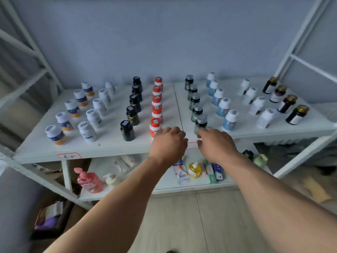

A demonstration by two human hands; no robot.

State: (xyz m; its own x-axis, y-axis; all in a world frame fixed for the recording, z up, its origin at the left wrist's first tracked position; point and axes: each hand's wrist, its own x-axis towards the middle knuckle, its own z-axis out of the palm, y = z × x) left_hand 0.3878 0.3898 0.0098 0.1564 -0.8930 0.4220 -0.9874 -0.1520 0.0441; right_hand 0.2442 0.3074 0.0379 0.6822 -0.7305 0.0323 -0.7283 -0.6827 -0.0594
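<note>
The left hand (168, 141) is being held out at the front edge of the white metal shelf (109, 143). Its fingers are being bent down right beside the small orange and white plastic bottle (155, 127). This bottle is standing upright at 11 o'clock from that hand, first in its row. The bottle's lower side is being hidden by the knuckles. So it cannot be told if the bottle is being gripped or only touched.

The right hand (217, 143) is being held out near the left one, at its 3 o'clock. Its fingers and thumb are being held apart and loose. The fingertips (200, 133) are being laid against the bottom of the small dark green bottle with a grey lid (201, 123). That bottle is standing at 11 o'clock from the right hand, first in its own row. Nothing is being gripped by this hand.

More rows are being shown on the shelf. Black bottles (127, 131) are at 9 o'clock from the orange one, and blue bottles (230, 120) are at 3 o'clock from the green one. A pink pump bottle (89, 181) is being stored on the lower board, at 7 o'clock from the left hand.
</note>
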